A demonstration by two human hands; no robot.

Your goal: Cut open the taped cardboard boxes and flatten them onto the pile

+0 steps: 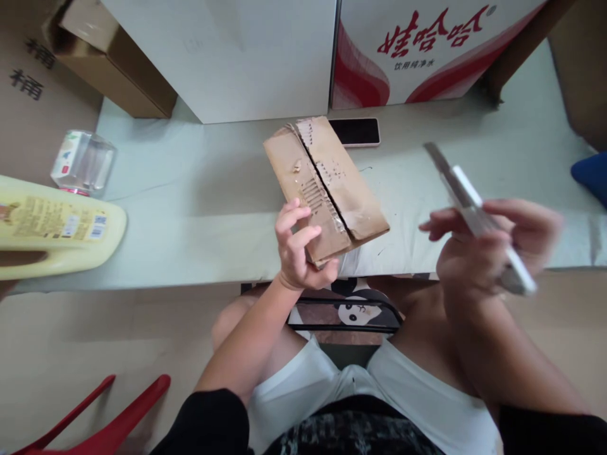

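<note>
A small brown cardboard box is tilted at the front of the table, its top flaps parted by a dark slit along the seam. The cardboard beside that seam is torn and scuffed. My left hand grips the box's near left corner, fingers on top and thumb at the near end. Off to the right, in the air and apart from the box, my right hand is closed around a utility knife. Its blade sticks out toward the upper left, and motion blurs the hand and knife a little.
Behind the box lies a phone, with large white cartons at the back. A yellow jug and a clear bottle stand on the left, near an open brown carton. Something blue is at the right edge.
</note>
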